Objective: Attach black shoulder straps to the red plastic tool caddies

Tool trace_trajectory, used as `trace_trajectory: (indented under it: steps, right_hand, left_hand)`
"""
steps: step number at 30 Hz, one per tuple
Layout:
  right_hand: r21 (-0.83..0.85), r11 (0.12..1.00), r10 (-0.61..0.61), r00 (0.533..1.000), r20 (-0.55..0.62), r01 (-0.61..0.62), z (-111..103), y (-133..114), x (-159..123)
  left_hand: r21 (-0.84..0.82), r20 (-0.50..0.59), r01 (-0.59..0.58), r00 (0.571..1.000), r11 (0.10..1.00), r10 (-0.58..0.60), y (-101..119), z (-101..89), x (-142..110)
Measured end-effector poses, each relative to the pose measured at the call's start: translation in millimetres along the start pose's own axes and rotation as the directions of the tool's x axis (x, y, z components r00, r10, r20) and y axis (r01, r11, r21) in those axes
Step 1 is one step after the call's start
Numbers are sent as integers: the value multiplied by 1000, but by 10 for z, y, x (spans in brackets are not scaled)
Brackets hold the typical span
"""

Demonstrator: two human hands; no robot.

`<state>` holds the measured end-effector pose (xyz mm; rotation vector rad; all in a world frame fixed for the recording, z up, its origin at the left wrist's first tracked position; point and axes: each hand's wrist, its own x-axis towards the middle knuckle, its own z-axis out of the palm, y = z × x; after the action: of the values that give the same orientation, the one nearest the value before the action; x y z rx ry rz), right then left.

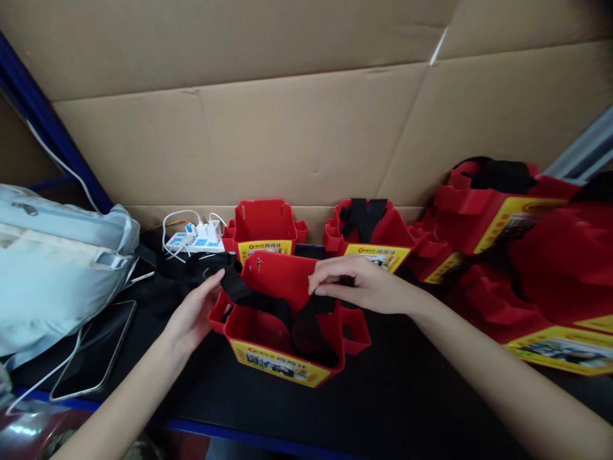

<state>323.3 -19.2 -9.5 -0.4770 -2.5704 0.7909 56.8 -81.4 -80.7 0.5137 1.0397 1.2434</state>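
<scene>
On the left, a pale bag (57,268) sits by a phone (96,351). Next comes the left hand (191,319). Its thumb and fingers are nipped together on one part of the black strap (261,300). The red box (280,275) is in the middle, between the two hands, and the strap dips down inside it. The right hand (364,282) is above the box's right side, finger and thumb pinching another part of the strap. Far right, more red boxes (498,300) stand in a pile.
</scene>
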Motion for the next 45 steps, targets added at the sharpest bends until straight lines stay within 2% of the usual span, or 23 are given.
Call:
trace_trajectory:
  steps: [2, 4, 6, 9, 13, 15, 17, 19, 21, 23, 24, 25, 26, 27, 28, 29, 31, 33, 35, 37, 41, 43, 45]
  right_hand:
    - [15, 1000, 12, 998, 56, -12, -36, 3, -23]
    - [15, 1000, 7, 988, 154, -10, -92, -14, -38]
    - [-1, 1000, 14, 969, 246, -14, -158, -40, -54]
    - [-59, 997, 72, 947, 312, -57, -248, -75, -94]
    - [-113, 988, 140, 937, 320, -109, -308, -107, -146]
    - [-128, 985, 153, 930, 334, -116, -301, -134, -147]
    - [-172, 977, 175, 933, 315, -125, -262, -169, -124]
    - [-211, 969, 188, 941, 281, -131, -195, -202, -84]
    - [-216, 968, 185, 943, 275, -127, -117, -221, -43]
    - [-201, 971, 185, 942, 279, -131, -50, -220, -18]
    - [-193, 971, 189, 943, 275, -138, -27, -212, -13]
    - [-184, 972, 191, 946, 264, -145, -11, -200, -14]
    - [-173, 974, 190, 950, 249, -150, -2, -186, -17]
    - [-158, 976, 184, 954, 236, -149, 3, -170, -22]
    - [-142, 979, 175, 959, 222, -146, 6, -154, -26]
    - [-129, 981, 168, 964, 206, -144, 10, -139, -30]
    - [-104, 986, 150, 974, 172, -134, 25, -114, -30]
    - [-87, 991, 116, 983, 143, -104, 49, -97, -29]
    - [-79, 996, 58, 989, 134, -48, 70, -87, -39]
    - [-73, 997, 0, 988, 155, 11, 72, -76, -74]
    - [-89, 992, -67, 981, 180, 84, 15, -45, -196]
    - [-141, 986, -70, 986, 150, 91, -18, -64, -228]
    - [-207, 976, -36, 991, 128, 62, -25, -145, -201]
  left_hand:
    - [3, -49, -100, 994, 995, 100, 61, 48, 56]
    - [49, -158, -305, 938, 951, 309, 167, 73, 91]
    - [134, -252, -535, 796, 834, 551, 331, 54, 91]
    - [259, -246, -732, 581, 631, 776, 666, -52, 23]
    - [455, -310, -752, 369, 477, 876, 1095, -164, -98]
    - [497, -321, -743, 323, 448, 890, 1217, -112, -123]
    - [475, -243, -775, 340, 418, 908, 1261, 16, -105]
    - [432, -120, -798, 410, 419, 904, 1242, 172, -42]
    - [459, 1, -749, 538, 477, 843, 1179, 294, 43]
    - [630, 134, -610, 695, 480, 707, 1075, 361, 100]
    - [745, 184, -530, 747, 406, 638, 1007, 381, 101]
    - [840, 221, -465, 765, 281, 605, 927, 400, 76]
    - [895, 262, -424, 748, 136, 610, 837, 428, 28]
    - [912, 314, -411, 699, 0, 642, 739, 468, -41]
    - [896, 379, -432, 631, -99, 677, 637, 523, -123]
    - [857, 452, -495, 593, -141, 667, 536, 592, -206]
    - [750, 620, -654, 645, -97, 447, 360, 751, -338]
    - [704, 694, -709, 700, 49, 167, 252, 884, -376]
    - [730, 674, -657, 738, 187, -41, 230, 930, -319]
    - [762, 637, -582, 752, 283, -168, 292, 866, -213]
    - [801, 590, -502, 755, 327, -287, 567, 551, -43]
    - [820, 567, -497, 775, 286, -279, 689, 453, -22]
    - [815, 578, -532, 776, 229, -252, 746, 476, -41]
